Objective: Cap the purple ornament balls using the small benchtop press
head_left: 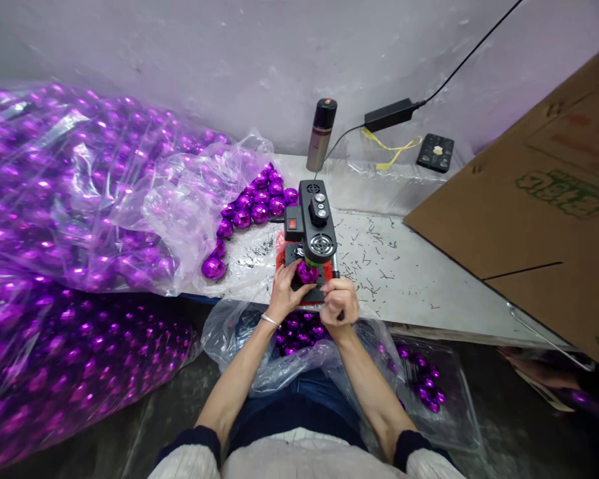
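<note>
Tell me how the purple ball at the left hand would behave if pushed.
The purple ball looks round, so it would probably roll if the left hand released it. Its shiny, mirror-like surface suggests it may feel slippery.

Machine: mid table, ball under its front
Bottle: behind machine, nr wall
Loose balls: on table, L of machine
Side bag: far L, balls in it
Box: far R
Tray: below table, R, w/ balls
Front bag: before table, balls inside
</note>
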### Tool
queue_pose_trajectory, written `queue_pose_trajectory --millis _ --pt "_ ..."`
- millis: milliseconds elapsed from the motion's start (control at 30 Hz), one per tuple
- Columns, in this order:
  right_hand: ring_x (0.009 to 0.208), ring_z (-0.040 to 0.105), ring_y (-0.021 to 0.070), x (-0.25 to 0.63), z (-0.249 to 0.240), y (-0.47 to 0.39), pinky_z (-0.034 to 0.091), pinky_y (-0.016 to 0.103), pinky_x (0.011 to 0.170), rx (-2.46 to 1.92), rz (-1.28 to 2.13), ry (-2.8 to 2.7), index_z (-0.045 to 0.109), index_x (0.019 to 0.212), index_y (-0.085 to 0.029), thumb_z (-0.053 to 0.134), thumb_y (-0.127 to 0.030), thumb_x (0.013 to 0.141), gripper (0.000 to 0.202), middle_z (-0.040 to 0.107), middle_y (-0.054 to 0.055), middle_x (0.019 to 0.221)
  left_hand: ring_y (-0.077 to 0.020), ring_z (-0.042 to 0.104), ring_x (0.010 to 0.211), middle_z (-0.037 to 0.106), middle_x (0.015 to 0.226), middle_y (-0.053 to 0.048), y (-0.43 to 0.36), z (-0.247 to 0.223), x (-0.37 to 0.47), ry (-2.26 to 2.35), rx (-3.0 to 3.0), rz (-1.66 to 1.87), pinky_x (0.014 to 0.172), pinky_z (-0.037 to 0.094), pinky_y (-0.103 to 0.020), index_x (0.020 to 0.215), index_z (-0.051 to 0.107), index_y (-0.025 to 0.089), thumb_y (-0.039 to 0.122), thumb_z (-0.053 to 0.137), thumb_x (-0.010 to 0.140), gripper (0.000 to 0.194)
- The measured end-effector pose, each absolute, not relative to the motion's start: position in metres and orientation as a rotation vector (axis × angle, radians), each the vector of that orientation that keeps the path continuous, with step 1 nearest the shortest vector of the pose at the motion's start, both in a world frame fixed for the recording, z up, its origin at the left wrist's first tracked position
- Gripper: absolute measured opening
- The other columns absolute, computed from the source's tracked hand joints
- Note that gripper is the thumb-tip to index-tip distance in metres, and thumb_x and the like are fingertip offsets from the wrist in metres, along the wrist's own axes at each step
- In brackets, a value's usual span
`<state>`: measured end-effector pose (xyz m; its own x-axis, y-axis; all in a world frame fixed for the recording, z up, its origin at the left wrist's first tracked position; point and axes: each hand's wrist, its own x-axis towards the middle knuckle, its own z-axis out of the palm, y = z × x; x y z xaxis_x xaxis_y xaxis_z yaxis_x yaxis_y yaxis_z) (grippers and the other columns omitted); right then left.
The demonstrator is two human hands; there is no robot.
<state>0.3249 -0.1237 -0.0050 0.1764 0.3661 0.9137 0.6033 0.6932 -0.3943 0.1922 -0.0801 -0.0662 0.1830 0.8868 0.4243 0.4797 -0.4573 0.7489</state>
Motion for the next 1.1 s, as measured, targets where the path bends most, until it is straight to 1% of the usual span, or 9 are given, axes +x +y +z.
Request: queue_pose_trajectory --millis 200,367,500,667,800,867,1000,1033,1100 --pt "0.061 0.056 0.0122 0.320 0.018 -0.126 0.046 0.029 0.057 -0.937 -0.140 -1.343 0.047 0.072 -0.023 0.038 -0.022 0.102 0.032 0.057 -0.001 0.070 -0.0317 0.068 0.122 0.071 0.129 -0.016 -0.080 -0.066 0.192 1.282 2.024 1.212 0.109 0.050 -0.052 0.136 0.060 0.019 0.048 0.079 0.084 0.062" --pt "0.062 0.056 0.0121 0.315 0.059 -0.130 0.044 0.029 0.060 -1.036 -0.035 -1.275 0.052 0.070 -0.022 0.046 -0.019 0.100 0.031 0.057 -0.001 0.068 -0.0319 0.069 0.120 0.072 0.128 -0.016 -0.075 -0.068 0.193 1.259 2.023 1.231 0.107 0.052 -0.052 0.136 0.059 0.018 0.047 0.080 0.083 0.063" --pt "0.064 0.056 0.0122 0.315 0.069 -0.131 0.044 0.029 0.062 -1.055 0.003 -1.261 0.054 0.072 -0.021 0.045 -0.020 0.101 0.031 0.057 -0.001 0.068 -0.0314 0.067 0.124 0.069 0.133 -0.017 -0.083 -0.066 0.191 1.230 2.047 1.287 0.107 0.053 -0.051 0.141 0.054 0.018 0.047 0.076 0.087 0.064" --pt "0.065 0.057 0.0132 0.317 0.057 -0.132 0.044 0.030 0.062 -1.052 -0.022 -1.286 0.054 0.071 -0.021 0.046 -0.021 0.101 0.032 0.058 0.000 0.068 -0.0309 0.062 0.131 0.062 0.143 -0.019 -0.135 -0.068 0.178 1.151 2.305 1.260 0.109 0.051 -0.051 0.154 0.041 0.021 0.033 0.065 0.095 0.065" --pt "0.065 0.058 0.0136 0.319 0.050 -0.132 0.044 0.030 0.062 -1.012 -0.039 -1.295 0.054 0.069 -0.022 0.046 -0.020 0.101 0.033 0.059 0.000 0.067 -0.0292 0.061 0.131 0.058 0.146 -0.018 -0.171 -0.079 0.170 1.044 2.483 1.108 0.101 0.054 -0.046 0.154 0.043 0.026 0.023 0.061 0.096 0.061" --pt "0.065 0.059 0.0143 0.320 0.048 -0.131 0.044 0.031 0.062 -1.005 -0.043 -1.290 0.054 0.068 -0.022 0.047 -0.020 0.101 0.034 0.058 0.000 0.066 -0.0301 0.059 0.132 0.057 0.146 -0.019 -0.177 -0.083 0.169 1.044 2.498 1.023 0.102 0.053 -0.048 0.153 0.045 0.026 0.031 0.064 0.096 0.060" --pt "0.064 0.060 0.0154 0.320 0.047 -0.130 0.044 0.032 0.061 -1.003 -0.048 -1.291 0.054 0.067 -0.022 0.048 -0.022 0.101 0.034 0.057 -0.001 0.064 -0.0328 0.059 0.130 0.059 0.145 -0.020 -0.171 -0.076 0.164 0.968 2.517 1.012 0.106 0.051 -0.049 0.143 0.057 0.023 0.065 0.069 0.086 0.071" --pt "0.064 0.060 0.0154 0.320 0.046 -0.130 0.044 0.032 0.060 -1.003 -0.051 -1.291 0.054 0.067 -0.022 0.048 -0.022 0.101 0.034 0.057 -0.001 0.064 -0.0314 0.060 0.129 0.060 0.144 -0.019 -0.165 -0.072 0.161 0.981 2.510 1.075 0.105 0.051 -0.048 0.140 0.060 0.023 0.065 0.065 0.089 0.066" --pt "0.063 0.059 0.0151 0.320 0.045 -0.130 0.043 0.031 0.060 -0.999 -0.058 -1.287 0.053 0.066 -0.022 0.048 -0.021 0.101 0.035 0.056 -0.001 0.063 -0.0288 0.062 0.127 0.064 0.139 -0.017 -0.150 -0.060 0.147 1.181 2.439 1.257 0.106 0.050 -0.046 0.136 0.064 0.023 0.054 0.057 0.098 0.049"
